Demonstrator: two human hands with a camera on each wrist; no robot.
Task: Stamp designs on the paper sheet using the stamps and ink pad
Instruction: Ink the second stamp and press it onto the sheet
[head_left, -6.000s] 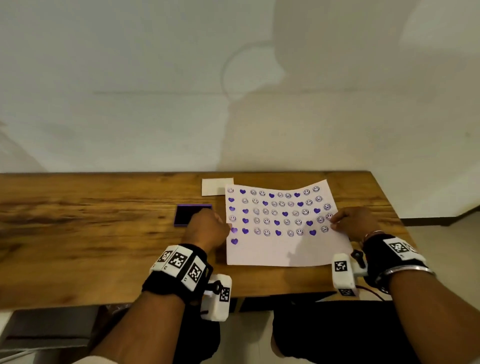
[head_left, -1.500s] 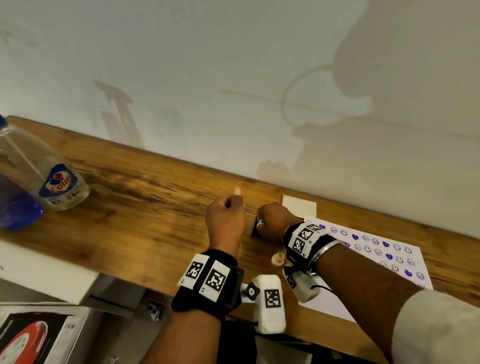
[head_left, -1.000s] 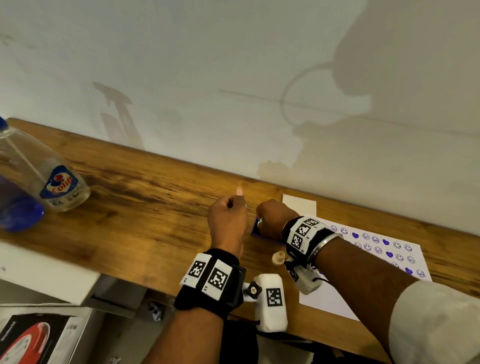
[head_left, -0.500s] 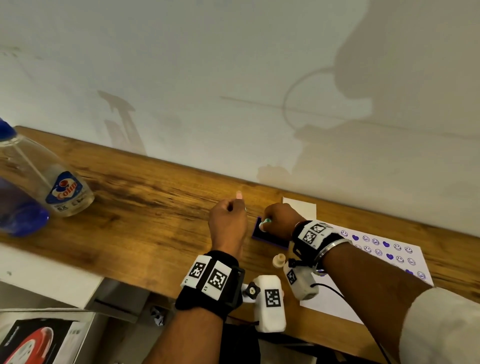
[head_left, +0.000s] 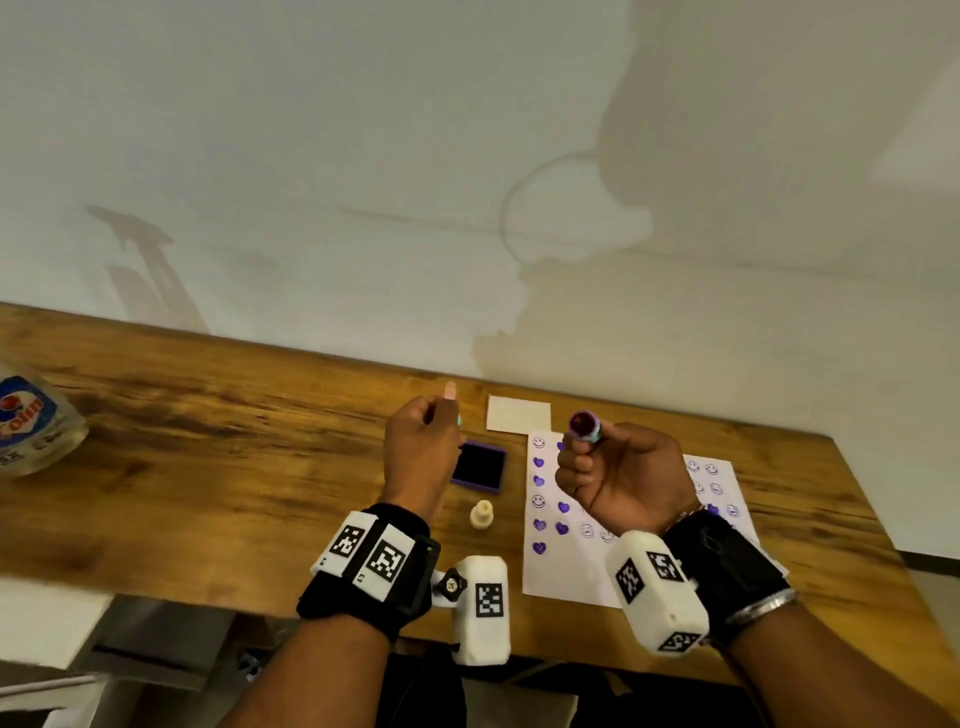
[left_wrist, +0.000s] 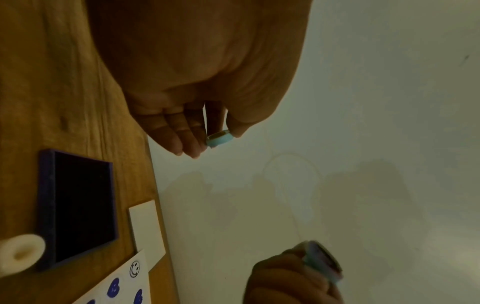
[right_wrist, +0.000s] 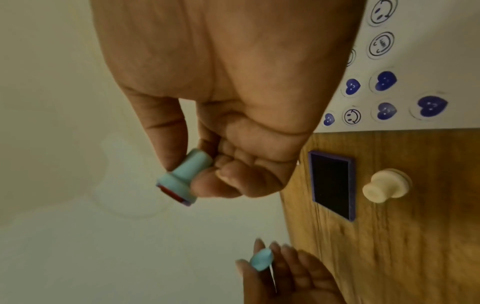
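Though half-hidden by fingers (right_wrist: 166, 131), stamp (right_wrist: 182, 179) in right hand (head_left: 623, 483).

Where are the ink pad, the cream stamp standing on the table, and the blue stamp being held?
ink pad (head_left: 478, 468), head view, its dark inked face.
cream stamp (head_left: 481, 515), head view, its handle.
blue stamp (right_wrist: 185, 177), right wrist view, its barrel.

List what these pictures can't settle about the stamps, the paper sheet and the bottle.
- Blue stamp design: head view, too small.
- Paper sheet: head view, right hand covers its middle.
- Small blue piece in left hand: mostly covered by fingers.
- Bottle: cut off by left edge.
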